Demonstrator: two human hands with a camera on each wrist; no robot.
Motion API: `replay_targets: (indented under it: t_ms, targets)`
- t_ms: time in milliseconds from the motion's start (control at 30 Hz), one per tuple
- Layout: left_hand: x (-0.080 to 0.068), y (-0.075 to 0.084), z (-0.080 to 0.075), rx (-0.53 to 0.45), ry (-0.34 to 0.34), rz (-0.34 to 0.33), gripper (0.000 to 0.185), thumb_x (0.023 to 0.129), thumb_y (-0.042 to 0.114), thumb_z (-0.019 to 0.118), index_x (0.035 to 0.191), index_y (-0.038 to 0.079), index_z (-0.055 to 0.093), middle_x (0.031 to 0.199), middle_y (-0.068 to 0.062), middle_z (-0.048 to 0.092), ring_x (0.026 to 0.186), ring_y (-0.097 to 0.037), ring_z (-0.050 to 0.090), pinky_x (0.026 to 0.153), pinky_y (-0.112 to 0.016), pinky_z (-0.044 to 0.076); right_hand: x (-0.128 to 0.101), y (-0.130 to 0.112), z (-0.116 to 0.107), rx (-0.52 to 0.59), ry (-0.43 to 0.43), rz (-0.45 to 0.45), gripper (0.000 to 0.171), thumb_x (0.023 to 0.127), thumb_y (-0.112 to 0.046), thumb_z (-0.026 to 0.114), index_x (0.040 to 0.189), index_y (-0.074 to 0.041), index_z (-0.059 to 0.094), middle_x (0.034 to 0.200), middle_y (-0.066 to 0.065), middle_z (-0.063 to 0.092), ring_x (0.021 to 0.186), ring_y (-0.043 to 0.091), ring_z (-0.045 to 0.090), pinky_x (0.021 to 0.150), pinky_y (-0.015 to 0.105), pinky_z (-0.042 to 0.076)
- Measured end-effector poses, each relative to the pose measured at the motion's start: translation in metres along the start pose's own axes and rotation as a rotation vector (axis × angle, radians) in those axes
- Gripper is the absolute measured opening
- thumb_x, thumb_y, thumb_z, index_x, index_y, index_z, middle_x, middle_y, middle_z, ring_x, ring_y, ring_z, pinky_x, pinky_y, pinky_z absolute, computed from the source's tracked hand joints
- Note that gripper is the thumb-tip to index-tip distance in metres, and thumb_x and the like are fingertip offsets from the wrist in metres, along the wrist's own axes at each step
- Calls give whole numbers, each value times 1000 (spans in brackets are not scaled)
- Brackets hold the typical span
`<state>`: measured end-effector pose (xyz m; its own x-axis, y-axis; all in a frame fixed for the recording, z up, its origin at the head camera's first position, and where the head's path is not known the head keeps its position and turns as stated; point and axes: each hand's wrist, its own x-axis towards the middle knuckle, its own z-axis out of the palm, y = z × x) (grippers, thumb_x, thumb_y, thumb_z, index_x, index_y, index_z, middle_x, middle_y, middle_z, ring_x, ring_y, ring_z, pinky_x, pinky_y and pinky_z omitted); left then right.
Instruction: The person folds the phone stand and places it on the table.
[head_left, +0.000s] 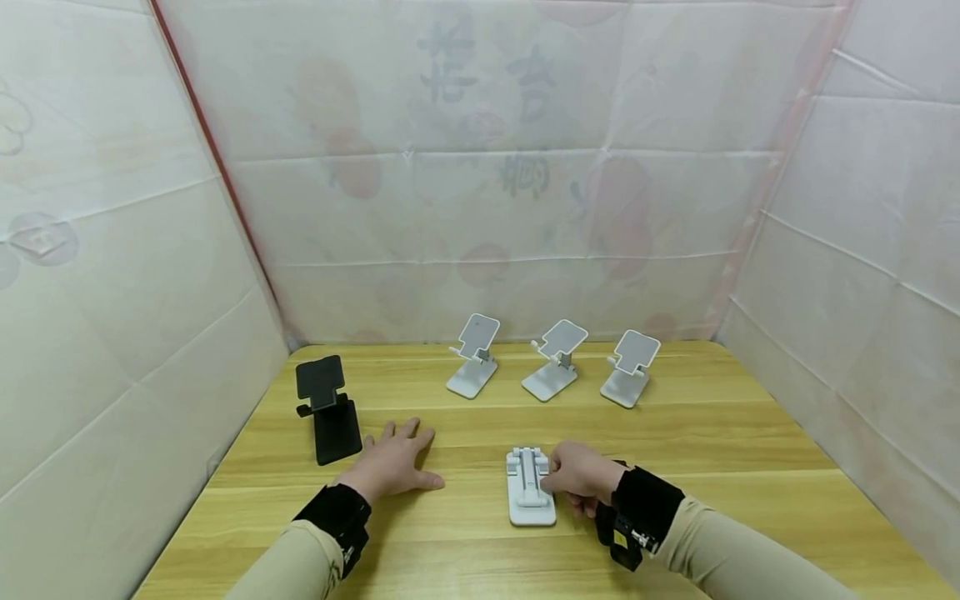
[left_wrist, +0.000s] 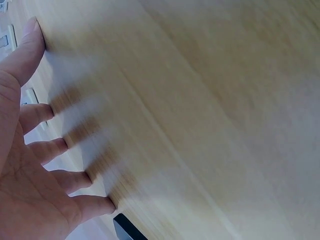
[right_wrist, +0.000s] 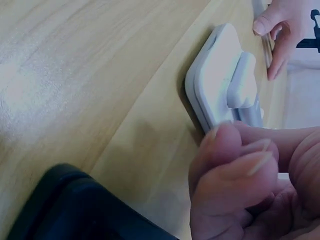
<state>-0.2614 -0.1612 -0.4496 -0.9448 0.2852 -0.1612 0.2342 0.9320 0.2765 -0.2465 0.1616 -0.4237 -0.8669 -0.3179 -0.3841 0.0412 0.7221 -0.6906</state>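
Observation:
A folded white phone stand [head_left: 531, 492] lies flat on the table, in front of the person. At its right edge is my right hand [head_left: 585, 477], fingers curled, thumb and forefinger pinching that edge. The right wrist view shows the stand's pale side [right_wrist: 215, 75] just beyond the curled fingers [right_wrist: 235, 185], which hide the exact contact. To the left, my left hand [head_left: 393, 462] rests on the wood with fingers spread, holding nothing. In the left wrist view its fingertips [left_wrist: 59, 144] touch the table. Just beyond that hand stands a black phone stand [head_left: 336, 429], unfolded.
Three unfolded white phone stands, a left one [head_left: 472, 379], a middle one [head_left: 551, 382] and a right one [head_left: 624, 389], stand in a row at the table's back. Pale sheeting [head_left: 487, 208] encloses the wooden table [head_left: 465, 575] behind and on both sides.

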Motion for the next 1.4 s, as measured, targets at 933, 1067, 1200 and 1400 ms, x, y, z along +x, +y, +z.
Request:
replay_targets:
  t_ms: [933,1067,1200,1400]
  targets:
    - [-2,4,-4,-6,-8,-1,88,83,60,78,153,14,49,161,-23,34,143,-61,27,107,-84,24,-1,31,-123,-148,166,57,26,103,-21,59,93,2,62,49,2,42,42,14,46,40,25,40]
    - [-3,4,-3,-1,-2,2,89,82,60,78,153,14,50,161,-23,35,142,-62,28,106,-85,25,-3,35,-136,-108,164,83,37,104,-22,56,121,11,55,53,5,50,46,17,54,44,30,51]
    - [-2,4,-3,2,-2,1,89,82,60,78,153,14,50,161,-23,35,142,-62,28,106,-85,24,-3,39,-149,-65,168,108,34,106,-24,52,115,9,56,60,9,58,53,21,62,54,38,61]
    - [-1,4,-3,5,-6,-2,89,83,61,77,153,15,49,162,-22,34,143,-61,27,107,-84,25,-5,41,-167,7,145,135,39,109,-29,47,119,9,50,76,14,62,63,21,63,62,37,61]
